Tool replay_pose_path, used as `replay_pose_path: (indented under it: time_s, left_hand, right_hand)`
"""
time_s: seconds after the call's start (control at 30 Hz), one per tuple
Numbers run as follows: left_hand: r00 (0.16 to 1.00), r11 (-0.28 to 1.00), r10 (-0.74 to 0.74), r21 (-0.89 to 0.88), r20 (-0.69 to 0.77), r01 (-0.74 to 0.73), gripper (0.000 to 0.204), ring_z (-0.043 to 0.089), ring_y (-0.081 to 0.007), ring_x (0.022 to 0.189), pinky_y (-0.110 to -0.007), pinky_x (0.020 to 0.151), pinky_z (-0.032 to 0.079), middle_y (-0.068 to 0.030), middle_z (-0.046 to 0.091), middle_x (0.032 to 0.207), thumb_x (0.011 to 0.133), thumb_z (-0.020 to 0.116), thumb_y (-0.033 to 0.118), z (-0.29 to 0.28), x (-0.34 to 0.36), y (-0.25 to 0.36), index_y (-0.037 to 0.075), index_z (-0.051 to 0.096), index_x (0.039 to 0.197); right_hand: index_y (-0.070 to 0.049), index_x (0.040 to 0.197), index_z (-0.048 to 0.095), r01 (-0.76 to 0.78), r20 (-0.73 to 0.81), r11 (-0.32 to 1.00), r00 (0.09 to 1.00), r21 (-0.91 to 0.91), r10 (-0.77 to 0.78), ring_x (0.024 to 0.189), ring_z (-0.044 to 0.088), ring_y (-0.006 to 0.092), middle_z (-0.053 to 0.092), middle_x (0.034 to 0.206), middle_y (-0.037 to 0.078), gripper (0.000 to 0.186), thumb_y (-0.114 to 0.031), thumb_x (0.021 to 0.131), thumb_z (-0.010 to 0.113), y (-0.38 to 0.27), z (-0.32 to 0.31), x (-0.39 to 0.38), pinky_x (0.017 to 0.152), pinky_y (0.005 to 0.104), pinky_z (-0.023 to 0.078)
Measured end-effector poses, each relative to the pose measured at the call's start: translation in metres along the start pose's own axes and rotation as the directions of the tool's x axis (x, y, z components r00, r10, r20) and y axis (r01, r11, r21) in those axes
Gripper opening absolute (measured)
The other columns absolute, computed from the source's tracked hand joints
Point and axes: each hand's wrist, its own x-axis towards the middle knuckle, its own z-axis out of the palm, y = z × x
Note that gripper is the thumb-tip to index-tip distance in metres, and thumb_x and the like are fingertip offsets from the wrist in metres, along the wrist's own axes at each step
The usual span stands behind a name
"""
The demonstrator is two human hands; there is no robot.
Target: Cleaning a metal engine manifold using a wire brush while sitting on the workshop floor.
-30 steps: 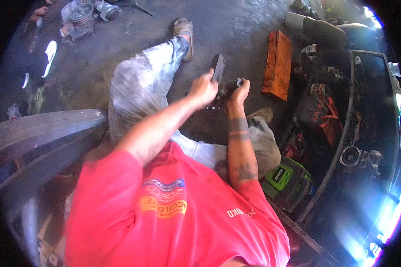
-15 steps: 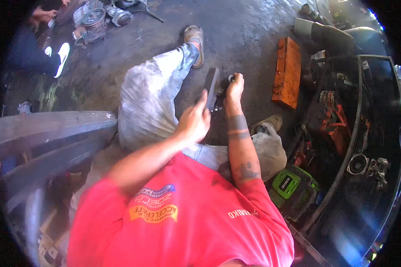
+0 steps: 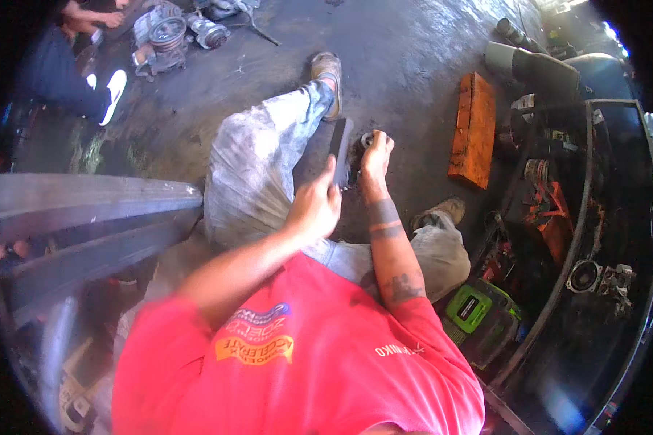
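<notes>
My left hand [image 3: 318, 205] grips the near end of a dark grey, flat rectangular bar [image 3: 342, 151], its index finger lying along the side. The bar points away from me, between my knees and over the floor. Just right of the bar's far end, my right hand [image 3: 376, 156] is closed on a small round metal part [image 3: 366, 140] that looks like a ring. Dark bits lie or hang between the two, too small and shadowed to make out.
An orange toolbox [image 3: 473, 132] lies on the floor to the right. Beyond it runs a dark metal frame [image 3: 586, 196] with tools and parts. A green-and-black case [image 3: 473, 308] is by my right knee. Grey beams [image 3: 98, 201] stand left. A greasy engine part [image 3: 163, 36] and another person [image 3: 69, 69] are far left.
My right hand has turned and come slightly nearer the bar, with the round part now toward the bar. The bar stays in my left hand. The whole view has shifted a little.
</notes>
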Motion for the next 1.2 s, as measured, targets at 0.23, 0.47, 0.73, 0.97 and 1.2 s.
replay_pose_path:
  time_s: [0.23, 0.47, 0.73, 0.97, 1.2]
  left_hand:
    - [0.975, 0.965, -0.217, 0.166, 0.052, 0.206, 0.055, 0.061, -0.041, 0.097, -0.046, 0.085, 0.048, -0.0284, 0.062, 0.102, 0.089, 0.048, 0.021, -0.012, 0.067, -0.026, 0.003, 0.037, 0.139]
    - [0.988, 0.991, -0.067, -0.105, 0.14, 0.082, 0.05, 0.064, -0.0405, 0.083, -0.043, 0.073, 0.051, -0.0312, 0.062, 0.092, 0.088, 0.05, 0.009, -0.017, -0.016, 0.017, 0.001, 0.041, 0.137]
    - [0.994, 0.985, -0.093, 0.151, 0.061, 0.082, 0.052, 0.064, -0.0395, 0.082, -0.043, 0.073, 0.05, -0.0268, 0.063, 0.089, 0.09, 0.049, 0.016, -0.033, 0.072, 0.014, 0.007, 0.037, 0.14]
    - [0.985, 0.987, -0.145, -0.051, 0.095, 0.15, 0.056, 0.062, -0.0435, 0.073, -0.048, 0.067, 0.049, -0.0281, 0.062, 0.079, 0.087, 0.05, 0.014, -0.007, -0.006, 0.009, 0.007, 0.036, 0.141]
    - [0.971, 0.994, -0.098, -0.026, 0.216, 0.106, 0.05, 0.055, -0.0149, 0.057, -0.033, 0.056, 0.048, -0.0167, 0.066, 0.08, 0.092, 0.053, 0.017, 0.0, 0.098, 0.014, 0.011, 0.041, 0.14]
  right_hand:
    - [0.004, 0.112, 0.049, 0.094, 0.032, 0.993, 0.995, 0.077, -0.097, 0.104, 0.052, 0.0373, 0.054, 0.109, 0.026, 0.046, -0.035, 0.087, 0.048, 0.024, -0.002, -0.024, 0.092, 0.0421, 0.038]
    - [0.003, 0.115, 0.048, 0.042, -0.008, 0.998, 0.999, -0.045, -0.042, 0.106, 0.052, 0.0399, 0.056, 0.112, 0.028, 0.053, -0.042, 0.088, 0.044, 0.006, -0.017, 0.001, 0.093, 0.0439, 0.037]
    - [0.003, 0.109, 0.057, 0.081, 0.079, 0.996, 0.994, -0.043, -0.078, 0.11, 0.047, 0.034, 0.048, 0.12, 0.021, 0.044, -0.033, 0.091, 0.039, 0.009, -0.012, -0.014, 0.098, 0.0386, 0.035]
    - [0.005, 0.114, 0.051, 0.08, 0.06, 0.993, 0.995, 0.084, -0.085, 0.107, 0.052, 0.0341, 0.054, 0.112, 0.024, 0.045, -0.034, 0.092, 0.043, 0.007, -0.014, 0.001, 0.094, 0.04, 0.038]
    - [0.003, 0.106, 0.055, 0.127, 0.036, 0.976, 0.99, 0.176, -0.135, 0.1, 0.052, 0.0316, 0.055, 0.104, 0.02, 0.035, -0.028, 0.092, 0.046, 0.053, -0.026, 0.01, 0.092, 0.0381, 0.039]
